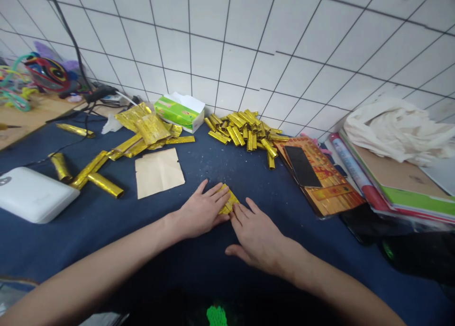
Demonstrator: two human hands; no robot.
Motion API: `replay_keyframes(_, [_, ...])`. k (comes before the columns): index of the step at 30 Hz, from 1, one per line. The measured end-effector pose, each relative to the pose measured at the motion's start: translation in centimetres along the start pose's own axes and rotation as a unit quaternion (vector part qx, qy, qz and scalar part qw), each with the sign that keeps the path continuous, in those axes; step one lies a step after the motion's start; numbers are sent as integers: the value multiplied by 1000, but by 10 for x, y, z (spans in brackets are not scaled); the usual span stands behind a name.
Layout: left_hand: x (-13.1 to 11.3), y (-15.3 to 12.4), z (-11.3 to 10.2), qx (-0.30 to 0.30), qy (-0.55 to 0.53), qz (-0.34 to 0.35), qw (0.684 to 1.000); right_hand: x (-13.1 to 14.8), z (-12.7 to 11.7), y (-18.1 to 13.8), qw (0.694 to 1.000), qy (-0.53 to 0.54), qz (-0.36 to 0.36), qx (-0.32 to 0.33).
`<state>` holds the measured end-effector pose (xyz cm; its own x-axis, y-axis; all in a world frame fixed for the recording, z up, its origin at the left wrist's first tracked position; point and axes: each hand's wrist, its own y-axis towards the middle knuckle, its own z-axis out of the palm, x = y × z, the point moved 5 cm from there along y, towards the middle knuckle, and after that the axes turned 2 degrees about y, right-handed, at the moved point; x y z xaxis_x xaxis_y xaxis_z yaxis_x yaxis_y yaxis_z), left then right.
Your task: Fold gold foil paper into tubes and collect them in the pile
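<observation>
Both my hands lie flat on a small sheet of gold foil paper [228,200] on the dark blue tabletop [220,169]. My left hand [202,211] presses its left part with fingers stretched out. My right hand [255,236] covers its right edge, fingers extended. Most of the sheet is hidden under the fingers.
A pile of folded gold pieces [245,129] lies at the back centre, loose gold rolls and sheets [106,165] at left. A tan paper [158,172], a tissue box [179,110], a white device [33,193], a gold paper stack with a phone [313,174], and books [391,188] surround the hands.
</observation>
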<state>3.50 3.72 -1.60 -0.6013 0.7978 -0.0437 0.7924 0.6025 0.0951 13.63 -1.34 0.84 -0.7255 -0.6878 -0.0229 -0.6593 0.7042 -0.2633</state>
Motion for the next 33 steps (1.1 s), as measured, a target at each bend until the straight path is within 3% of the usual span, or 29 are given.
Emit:
replay_keyframes(5, [1,-1,0,7,1,0,1000,1,-5,-1,1000,10,-2,-6])
replay_keyframes(9, [-1,-3,5,17,19,1,1000,-12,-17,1,996,90,-5,-23])
replay_keyframes(13, [-2,-3,7,12,17,0,1000,-43,-23,5,978,127,111,-121])
replay_keyframes(16, [-4,-3,3,11,22,-2,1000,-55,-13,10,966,125,167,-151])
replay_keyframes(20, [-3,-2,-4,2,49,0,999,-49,-3,16,977,111,141,-116])
replay_keyframes(27, [-1,-3,-10,8,59,14,998,-30,-10,14,995,69,78,1])
replay_keyframes(33, [-16,-9,-18,42,-4,42,998,-12,-8,10,995,96,17,14])
